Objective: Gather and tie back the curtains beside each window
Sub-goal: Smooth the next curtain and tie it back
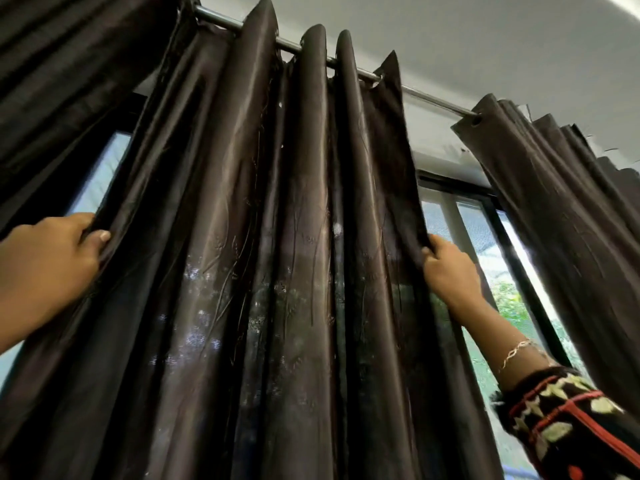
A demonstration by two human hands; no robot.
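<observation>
Curtain (pixel 304 237) held at both edges.
Left hand (pixel 45 268) and right hand (pixel 450 271) each pinch its fabric.

curtain (pixel 277 237) on rod (pixel 429 98), before window (pixel 485 258) | left hand (pixel 45 268) at its left edge | right hand (pixel 450 271) at its right edge

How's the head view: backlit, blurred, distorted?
Head view: backlit by the window; daylight speckles through the curtain low down, with sheen higher up. The wide angle tilts the frame edges, and the sleeve looks soft. The left hand and right hand read clearly.
</observation>
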